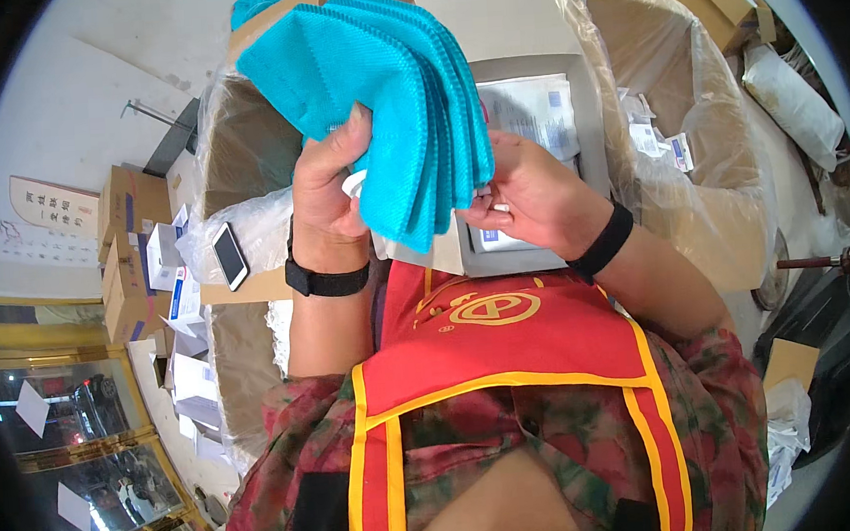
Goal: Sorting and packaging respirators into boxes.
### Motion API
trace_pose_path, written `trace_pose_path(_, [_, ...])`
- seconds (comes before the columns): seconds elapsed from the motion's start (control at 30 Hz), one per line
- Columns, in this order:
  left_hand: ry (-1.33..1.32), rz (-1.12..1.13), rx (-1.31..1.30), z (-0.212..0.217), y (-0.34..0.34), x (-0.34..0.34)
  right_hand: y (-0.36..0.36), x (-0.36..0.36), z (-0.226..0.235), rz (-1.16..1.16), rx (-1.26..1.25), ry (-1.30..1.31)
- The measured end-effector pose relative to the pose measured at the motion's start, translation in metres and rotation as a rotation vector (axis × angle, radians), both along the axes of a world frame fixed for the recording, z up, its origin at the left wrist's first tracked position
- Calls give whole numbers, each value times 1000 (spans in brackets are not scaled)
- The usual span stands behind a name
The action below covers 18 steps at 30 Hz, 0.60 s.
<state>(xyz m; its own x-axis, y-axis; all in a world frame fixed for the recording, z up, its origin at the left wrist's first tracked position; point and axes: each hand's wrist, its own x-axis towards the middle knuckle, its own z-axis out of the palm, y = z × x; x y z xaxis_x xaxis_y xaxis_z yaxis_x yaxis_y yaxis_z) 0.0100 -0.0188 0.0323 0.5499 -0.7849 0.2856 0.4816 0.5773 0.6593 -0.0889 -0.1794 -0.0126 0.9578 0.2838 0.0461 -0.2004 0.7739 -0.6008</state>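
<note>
A fanned stack of folded teal face masks (386, 102) is held up in front of me, with a bit of white strap showing at its left edge. My left hand (332, 174) grips the stack from the left, thumb pressed on its front and the other fingers hidden behind it. At the lower right edge of the masks, my right hand (538, 195) is closed, with its fingertips partly hidden. Under the hands stands an open light grey box (586, 110), with white printed packets (532, 113) inside.
Cardboard cartons lined with clear plastic stand left and right (676, 65) of the grey box. On the left carton's edge lies a smartphone (231, 255). Brown boxes (135, 210) and small white boxes (197, 382) are piled further left. A white sack (793, 107) leans at the far right.
</note>
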Motion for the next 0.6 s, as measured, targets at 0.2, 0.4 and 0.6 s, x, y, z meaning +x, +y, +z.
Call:
trace_pose_path(0.2, [-14, 238, 156, -4, -7, -3, 5, -6, 4, 80, 22, 10])
trace_pose_path(0.4, [20, 33, 74, -15, 17, 31, -4, -24, 19, 62, -234, 151])
trace_pose_path(0.6, [151, 264, -97, 9, 20, 44, -13, -45, 15, 210, -730, 25])
